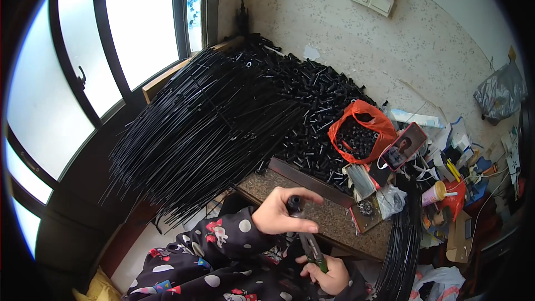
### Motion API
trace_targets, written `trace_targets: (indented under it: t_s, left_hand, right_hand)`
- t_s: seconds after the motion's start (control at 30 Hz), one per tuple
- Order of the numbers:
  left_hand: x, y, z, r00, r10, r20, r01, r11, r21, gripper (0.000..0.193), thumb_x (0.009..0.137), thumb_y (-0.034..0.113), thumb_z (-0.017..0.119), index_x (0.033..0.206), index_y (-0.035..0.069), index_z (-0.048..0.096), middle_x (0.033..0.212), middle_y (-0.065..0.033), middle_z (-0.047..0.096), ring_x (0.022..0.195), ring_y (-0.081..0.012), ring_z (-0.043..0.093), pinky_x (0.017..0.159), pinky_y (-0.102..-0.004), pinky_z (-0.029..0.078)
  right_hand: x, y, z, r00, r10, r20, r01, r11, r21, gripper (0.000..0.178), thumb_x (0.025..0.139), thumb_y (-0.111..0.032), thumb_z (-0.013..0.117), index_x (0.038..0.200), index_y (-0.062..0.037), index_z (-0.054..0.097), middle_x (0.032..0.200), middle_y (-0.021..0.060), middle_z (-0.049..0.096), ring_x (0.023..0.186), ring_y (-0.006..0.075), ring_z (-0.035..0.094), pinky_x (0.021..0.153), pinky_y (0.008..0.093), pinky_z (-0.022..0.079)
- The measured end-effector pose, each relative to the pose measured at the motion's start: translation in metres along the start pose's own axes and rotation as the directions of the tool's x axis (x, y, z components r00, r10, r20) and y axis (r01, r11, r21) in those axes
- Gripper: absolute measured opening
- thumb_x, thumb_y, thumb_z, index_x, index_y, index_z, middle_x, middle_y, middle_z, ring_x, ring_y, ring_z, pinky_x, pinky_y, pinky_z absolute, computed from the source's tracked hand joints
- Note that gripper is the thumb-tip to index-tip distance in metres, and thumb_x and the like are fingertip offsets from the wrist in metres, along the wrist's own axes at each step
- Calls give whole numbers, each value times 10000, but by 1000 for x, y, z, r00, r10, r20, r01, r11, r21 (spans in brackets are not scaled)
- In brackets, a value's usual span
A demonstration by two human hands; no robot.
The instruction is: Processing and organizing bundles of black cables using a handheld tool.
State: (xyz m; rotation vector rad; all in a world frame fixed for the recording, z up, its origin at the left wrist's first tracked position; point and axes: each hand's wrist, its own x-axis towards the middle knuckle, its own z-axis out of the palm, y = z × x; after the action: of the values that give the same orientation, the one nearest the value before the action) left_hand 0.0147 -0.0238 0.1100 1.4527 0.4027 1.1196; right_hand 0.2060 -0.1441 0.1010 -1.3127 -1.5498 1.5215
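Observation:
In front of the table edge, my left hand (278, 217) curls its thumb and fingers round a black tubular part (295, 203), whose round end points up. Just below and to the right, my right hand (331, 276) is closed on a pair of pliers (315, 253) with dark and green handles. The pliers reach up to just beneath my left thumb. Whether their jaws touch the black part is hidden. Beyond my hands lies a large heap of short black tubular parts (312, 89), with a thick pile of long thin black rods (195, 128) to its left.
A dark bar (312, 183) lies along the speckled tabletop (340, 220). At right are a red bag (336, 134) of small black parts, a propped phone (404, 146), a lidded cup (434, 194) and clutter. More black rods (400, 251) hang past the table's right end.

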Motion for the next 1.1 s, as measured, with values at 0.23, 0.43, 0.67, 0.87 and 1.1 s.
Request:
trace_targets:
  t_s: [0.23,0.43,0.67,0.87,1.1]
  left_hand:
    - [1,6,14,998,40,-52,-26,969,245,286,661,200,741,845,17,621,518,17,472,484,-37,431,446,-200,323]
    - [-6,-18,20,981,73,-182,-18,959,284,237,676,191,714,797,22,601,524,-8,504,490,-51,474,447,-210,363]
    - [-1,-10,22,979,83,-187,-33,965,259,235,663,182,714,769,19,582,538,7,511,498,-44,472,457,-196,369]
    - [1,2,24,965,137,-223,-115,987,109,232,659,148,707,791,17,568,574,23,528,515,-34,467,471,-182,365]
    - [-6,2,22,981,88,-172,-58,983,172,230,686,109,675,856,7,559,649,22,545,574,-30,468,519,-173,362]
  right_hand:
    - [-6,-10,-15,945,95,313,-258,804,536,256,863,-130,493,1028,64,525,892,119,594,751,130,582,654,263,456]
    - [-13,-6,-6,992,-41,-117,7,961,-275,311,864,-149,494,1127,15,469,664,80,574,554,179,548,504,289,430]
    - [-7,15,12,910,-296,-289,108,844,-526,312,830,-155,540,1103,-8,506,709,123,597,604,265,579,549,325,452]
    - [7,2,25,760,-540,-362,223,739,-635,304,828,-178,545,1079,-8,524,726,152,598,611,283,584,550,320,451]
    - [2,2,38,827,-420,-374,145,802,-580,239,848,-145,514,1030,9,535,732,172,592,616,279,583,558,322,459]
